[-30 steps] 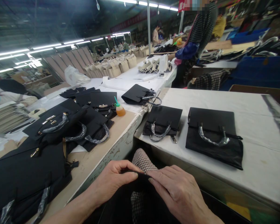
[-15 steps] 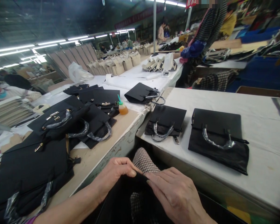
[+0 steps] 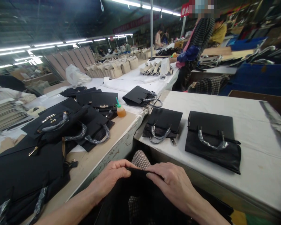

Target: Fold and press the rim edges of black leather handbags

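Over my lap lies a black bag piece (image 3: 140,187), its upper edge held between both hands. My left hand (image 3: 118,168) pinches that edge, thumb on the near side. A short way along the same edge, my right hand (image 3: 168,175) grips it with fingers over the top and thumb beneath. Checked cloth (image 3: 140,158) covers my knee just beyond the edge, and more of it shows through a gap below. The lower part of the black piece is too dark to make out.
Black handbags (image 3: 28,165) with plastic-wrapped handles crowd the left table, near an orange-filled squeeze bottle (image 3: 121,112). On the white table are a smaller black bag (image 3: 164,122) and a larger one (image 3: 212,140). A co-worker (image 3: 199,37) stands farther back; beige bags (image 3: 114,69) line a distant table.
My right hand has shifted from lying flatter across the black piece to gripping its upper edge. The edge is now more level and stretched between my hands. The view has turned slightly.
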A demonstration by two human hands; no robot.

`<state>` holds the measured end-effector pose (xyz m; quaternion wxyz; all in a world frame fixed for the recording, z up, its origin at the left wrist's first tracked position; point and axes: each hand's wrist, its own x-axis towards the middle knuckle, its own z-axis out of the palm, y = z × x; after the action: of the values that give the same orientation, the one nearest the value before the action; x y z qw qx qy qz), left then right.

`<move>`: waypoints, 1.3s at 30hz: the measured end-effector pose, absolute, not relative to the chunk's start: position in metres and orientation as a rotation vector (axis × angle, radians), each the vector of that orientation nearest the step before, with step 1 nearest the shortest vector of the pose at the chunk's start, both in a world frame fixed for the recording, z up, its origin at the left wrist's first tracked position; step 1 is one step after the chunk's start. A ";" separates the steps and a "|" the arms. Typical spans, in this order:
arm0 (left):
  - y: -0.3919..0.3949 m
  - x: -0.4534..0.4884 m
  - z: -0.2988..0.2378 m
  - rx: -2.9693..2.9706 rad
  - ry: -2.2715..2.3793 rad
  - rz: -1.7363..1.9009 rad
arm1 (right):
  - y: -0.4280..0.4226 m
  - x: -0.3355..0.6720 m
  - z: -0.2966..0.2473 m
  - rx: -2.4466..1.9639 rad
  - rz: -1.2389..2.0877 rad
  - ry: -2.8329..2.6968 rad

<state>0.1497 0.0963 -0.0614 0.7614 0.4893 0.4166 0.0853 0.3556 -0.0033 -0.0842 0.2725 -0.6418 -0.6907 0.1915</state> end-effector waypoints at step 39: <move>0.128 0.184 -0.081 1.866 0.890 0.179 | 0.034 0.385 -0.094 -1.777 0.642 -2.183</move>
<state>0.1837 0.1283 -0.0811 0.5082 0.7745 0.3692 0.0745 0.3848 0.0342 -0.0940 0.1270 -0.6105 -0.7500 0.2206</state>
